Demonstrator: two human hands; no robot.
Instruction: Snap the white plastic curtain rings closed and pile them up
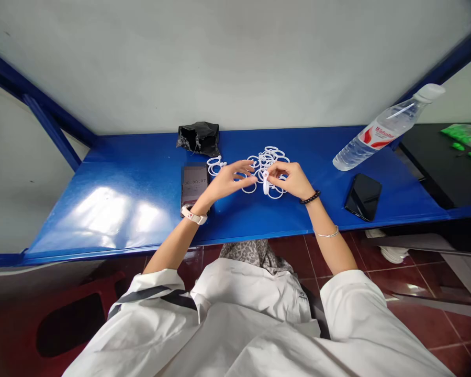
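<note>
A heap of white looped plastic ties (270, 156) lies on the blue table (118, 199), with a couple more loops (215, 165) a little to the left. My right hand (290, 179) pinches one white tie (265, 183) by its tag end above the heap. My left hand (231, 180) is just left of it, fingers curled toward the same tie and touching its loop. A pale wristband sits on my left wrist; a dark bead bracelet and a thin bangle are on my right.
A phone showing a timer (194, 186) lies under my left wrist. A black crumpled bag (199, 137) sits at the back. A water bottle (384, 128) and a dark phone (363, 196) are at the right. Green parts (467, 139) lie on a black table beyond.
</note>
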